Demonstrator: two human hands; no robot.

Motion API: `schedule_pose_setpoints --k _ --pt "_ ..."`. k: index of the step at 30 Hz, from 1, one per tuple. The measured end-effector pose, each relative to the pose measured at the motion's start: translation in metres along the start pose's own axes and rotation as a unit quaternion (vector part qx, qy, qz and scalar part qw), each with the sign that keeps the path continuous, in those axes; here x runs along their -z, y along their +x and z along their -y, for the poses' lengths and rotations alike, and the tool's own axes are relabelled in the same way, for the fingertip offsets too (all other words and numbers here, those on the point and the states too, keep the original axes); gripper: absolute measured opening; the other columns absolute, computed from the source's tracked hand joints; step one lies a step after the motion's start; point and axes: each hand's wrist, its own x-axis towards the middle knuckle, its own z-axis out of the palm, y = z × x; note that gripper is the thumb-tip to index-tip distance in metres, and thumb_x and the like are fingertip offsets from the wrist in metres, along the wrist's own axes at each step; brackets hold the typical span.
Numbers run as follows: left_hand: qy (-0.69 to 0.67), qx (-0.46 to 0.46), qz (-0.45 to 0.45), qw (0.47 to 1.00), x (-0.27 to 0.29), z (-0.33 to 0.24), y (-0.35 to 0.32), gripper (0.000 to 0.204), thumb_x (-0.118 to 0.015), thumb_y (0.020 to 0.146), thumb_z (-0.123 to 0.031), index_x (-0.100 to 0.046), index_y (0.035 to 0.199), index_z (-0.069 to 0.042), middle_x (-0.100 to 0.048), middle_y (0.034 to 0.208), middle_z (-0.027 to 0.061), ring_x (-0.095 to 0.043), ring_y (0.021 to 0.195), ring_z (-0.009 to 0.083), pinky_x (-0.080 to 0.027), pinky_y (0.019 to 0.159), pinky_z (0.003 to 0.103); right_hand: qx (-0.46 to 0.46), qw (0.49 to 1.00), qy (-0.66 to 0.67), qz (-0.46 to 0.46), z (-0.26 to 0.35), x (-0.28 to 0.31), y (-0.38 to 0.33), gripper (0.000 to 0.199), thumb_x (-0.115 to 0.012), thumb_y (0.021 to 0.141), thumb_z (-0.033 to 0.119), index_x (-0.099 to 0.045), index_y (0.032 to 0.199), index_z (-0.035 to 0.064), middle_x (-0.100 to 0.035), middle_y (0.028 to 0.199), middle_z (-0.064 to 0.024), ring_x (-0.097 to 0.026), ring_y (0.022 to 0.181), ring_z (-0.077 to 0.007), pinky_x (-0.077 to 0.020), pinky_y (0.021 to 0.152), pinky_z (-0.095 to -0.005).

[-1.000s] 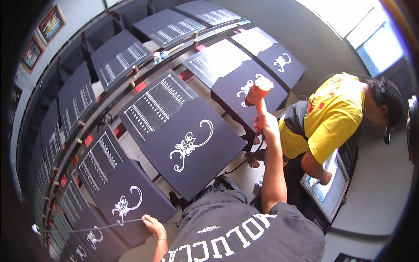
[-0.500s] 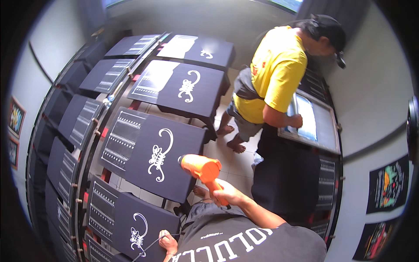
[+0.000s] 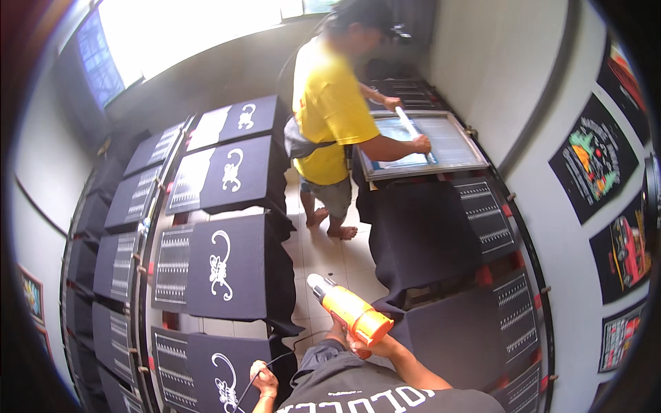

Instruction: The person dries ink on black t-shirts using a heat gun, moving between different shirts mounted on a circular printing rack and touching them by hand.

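Observation:
My right hand (image 3: pixel 370 346) is wrapped round the handle of an orange heat gun (image 3: pixel 352 314). Its metal nozzle points up and to the left, over the tiled aisle. Lower left, my left hand (image 3: pixel 264 380) is closed on a black cord (image 3: pixel 281 356) that runs back toward my body. Close to that hand lies a black cloth (image 3: pixel 196 361) with a white curling print on its board. Farther up, another black cloth (image 3: pixel 241 265) bears the same white motif, left of the nozzle and apart from it.
A person in a yellow shirt (image 3: pixel 323 103) stands ahead in the tiled aisle (image 3: pixel 320 265), both hands on a squeegee (image 3: pixel 410 127) over a framed printing screen (image 3: pixel 475 155). Plain black cloths (image 3: pixel 427 224) cover boards on the right. Racks of boards line both sides.
My view has turned to the right and up. The heat gun's nozzle has swung to point more upward. The other person's two hands now show on the squeegee. My left hand still grips the cord.

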Motion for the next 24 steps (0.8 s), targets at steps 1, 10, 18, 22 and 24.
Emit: schedule_pose_setpoints --k 1,10,18,22,24 --pt "-0.012 -0.023 -0.008 1.000 -0.006 0.001 0.006 0.036 -0.035 0.098 -0.024 -0.056 0.078 -0.004 -0.059 0.077 0.0165 -0.058 0.074 0.0388 -0.046 0.071 0.048 -0.044 0.999 -0.001 -0.021 -0.021 0.014 -0.011 0.023 -0.067 0.088 0.003 -0.054 0.107 0.0025 -0.058 0.076 -0.0015 -0.059 0.063 -0.0104 -0.0495 0.055 -0.0262" --pt "0.067 0.013 -0.077 0.995 -0.023 0.009 0.007 0.049 -0.036 0.101 -0.035 -0.067 0.090 0.001 -0.069 0.090 0.0226 -0.063 0.085 0.0461 -0.048 0.076 0.053 0.023 0.981 -0.177 -0.070 -0.049 0.022 -0.054 0.024 -0.075 0.085 0.010 -0.061 0.104 0.0052 -0.060 0.079 0.0000 -0.057 0.065 -0.0078 -0.0473 0.054 -0.0260" --pt "0.035 0.011 -0.099 0.994 -0.021 0.008 0.010 0.042 -0.034 0.100 -0.030 -0.058 0.080 -0.002 -0.065 0.080 0.0209 -0.061 0.077 0.0455 -0.045 0.068 0.053 0.027 0.972 -0.204 -0.113 -0.044 -0.022 -0.047 0.025 -0.077 0.084 0.010 -0.063 0.103 0.0034 -0.064 0.081 -0.0022 -0.061 0.067 -0.0111 -0.0490 0.058 -0.0276" --pt "0.015 0.035 -0.062 0.997 -0.013 0.001 0.007 0.041 -0.034 0.100 -0.029 -0.059 0.080 -0.002 -0.065 0.080 0.0213 -0.062 0.077 0.0445 -0.046 0.070 0.052 0.037 0.965 -0.252 -0.060 -0.016 -0.051 -0.042 0.028 -0.077 0.082 0.011 -0.062 0.105 0.0046 -0.062 0.076 -0.0028 -0.059 0.062 -0.0110 -0.0472 0.052 -0.0280" --pt "-0.010 0.049 -0.063 0.997 -0.008 -0.003 0.010 0.040 -0.034 0.099 -0.029 -0.058 0.080 -0.002 -0.063 0.079 0.0217 -0.060 0.076 0.0454 -0.045 0.069 0.053 0.006 0.976 -0.212 -0.054 0.001 -0.067 -0.044 0.028 -0.076 0.083 0.011 -0.061 0.106 0.0044 -0.061 0.074 -0.0026 -0.058 0.060 -0.0108 -0.0464 0.051 -0.0279"
